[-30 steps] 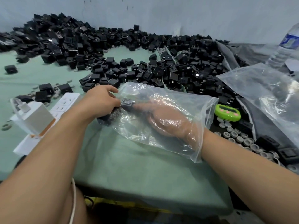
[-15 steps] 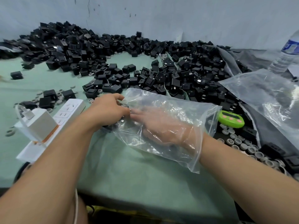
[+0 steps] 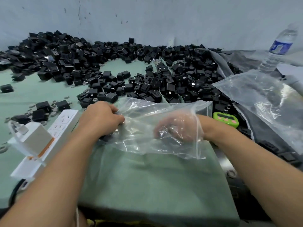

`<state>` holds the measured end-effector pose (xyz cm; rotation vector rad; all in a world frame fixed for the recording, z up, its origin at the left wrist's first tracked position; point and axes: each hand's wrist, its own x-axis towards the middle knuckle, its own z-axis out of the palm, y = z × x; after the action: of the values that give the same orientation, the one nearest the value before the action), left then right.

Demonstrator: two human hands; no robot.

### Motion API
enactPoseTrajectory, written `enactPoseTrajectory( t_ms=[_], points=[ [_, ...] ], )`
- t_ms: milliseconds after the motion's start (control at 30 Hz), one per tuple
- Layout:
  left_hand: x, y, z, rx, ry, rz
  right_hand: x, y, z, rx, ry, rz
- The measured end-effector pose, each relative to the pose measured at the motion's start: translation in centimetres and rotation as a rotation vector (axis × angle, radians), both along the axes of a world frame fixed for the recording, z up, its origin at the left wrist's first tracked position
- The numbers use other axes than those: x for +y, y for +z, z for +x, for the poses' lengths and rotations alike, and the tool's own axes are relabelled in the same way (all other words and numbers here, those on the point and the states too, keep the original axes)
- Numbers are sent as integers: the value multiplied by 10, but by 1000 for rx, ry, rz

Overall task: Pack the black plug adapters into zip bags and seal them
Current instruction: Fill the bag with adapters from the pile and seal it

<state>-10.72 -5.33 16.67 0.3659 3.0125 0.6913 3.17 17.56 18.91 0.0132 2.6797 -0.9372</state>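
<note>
Scene: A clear zip bag (image 3: 144,117) is held low over the green-covered bench (image 3: 147,185), just in front of a large heap of black plug adapters (image 3: 147,82).
Left hand: The left hand (image 3: 101,118) is set at the bag's left end. Its fingers (image 3: 117,112) are curled onto the film, which appears to be pinched there.
Right hand: The right hand (image 3: 178,128) is pushed into the bag through its open right end and is seen blurred through the plastic. Its fingers look bent, but whether anything is held cannot be told.
Handling, bag: The film is judged thin, limp and slick. It is best taken at the stiffer zip rim, with both sides pinched.
Handling, adapters: Each is judged small, rigid and light, with metal prongs that could snag the film. The body sides are best gripped.
Nearby: A white power strip (image 3: 62,126) lies to the left and a green timer (image 3: 226,119) to the right.
</note>
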Motion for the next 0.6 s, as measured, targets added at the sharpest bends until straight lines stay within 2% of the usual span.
enactPoseTrajectory(
  t_ms=[100, 133, 200, 267, 333, 467, 600],
  points=[
    [1, 1, 1, 23, -1, -42, 31, 29, 23, -15, 13, 4],
    [1, 1, 1, 27, 4, -42, 42, 38, 27, 36, -56, -41],
    [2, 1, 2, 28, 20, -21, 63, 46, 28, 238, -333, -104],
    [4, 0, 2, 19, 35, 15, 82, 40, 19, 496, -640, -2],
    [4, -1, 1, 10, 57, 72, 89, 30, 10, 564, -788, 239],
    [2, -2, 0, -22, 105, 196, 91, 1, -3, 305, -552, 640],
    [0, -2, 1, -43, 122, 209, 91, -17, -12, 161, -413, 773]
  ],
)
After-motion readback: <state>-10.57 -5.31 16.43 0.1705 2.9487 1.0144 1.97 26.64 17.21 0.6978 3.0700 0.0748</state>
